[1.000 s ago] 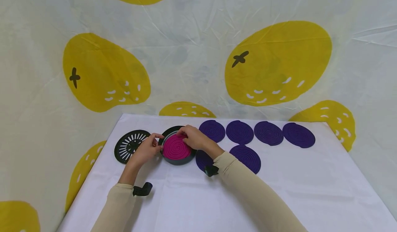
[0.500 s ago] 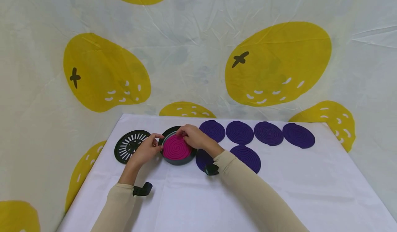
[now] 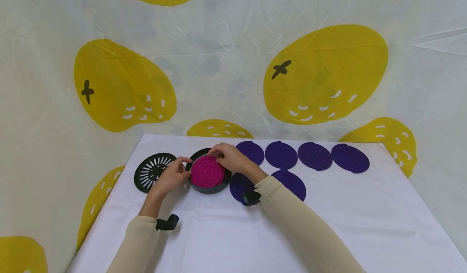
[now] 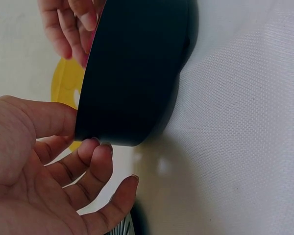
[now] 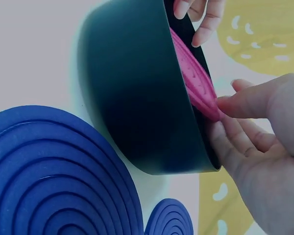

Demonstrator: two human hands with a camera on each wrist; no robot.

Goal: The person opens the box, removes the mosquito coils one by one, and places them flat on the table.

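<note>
A dark round holder (image 3: 209, 190) stands on the white cloth, with a pink spiral coaster (image 3: 208, 172) in its mouth. My left hand (image 3: 173, 176) pinches the holder's left rim; in the left wrist view, its thumb lies against the dark wall (image 4: 132, 73) and the other fingers are bent. At the opposite side my right hand (image 3: 233, 159) pinches the edge of the pink coaster between thumb and fingers. The right wrist view has that coaster (image 5: 196, 78) tilted, its held edge at the rim. Whether more coasters lie beneath cannot be seen.
Left of the holder lies a black slotted disc (image 3: 143, 173), partly behind my left hand. Purple spiral coasters (image 3: 281, 155) lie flat in a back row, with two more in front (image 3: 290, 185), partly covered by my right arm. A lemon-patterned curtain (image 3: 219, 74) hangs behind.
My right hand has shifted slightly up and to the right, raising the near-hand edge of the pink coaster a little. The left hand and the holder have stayed put.
</note>
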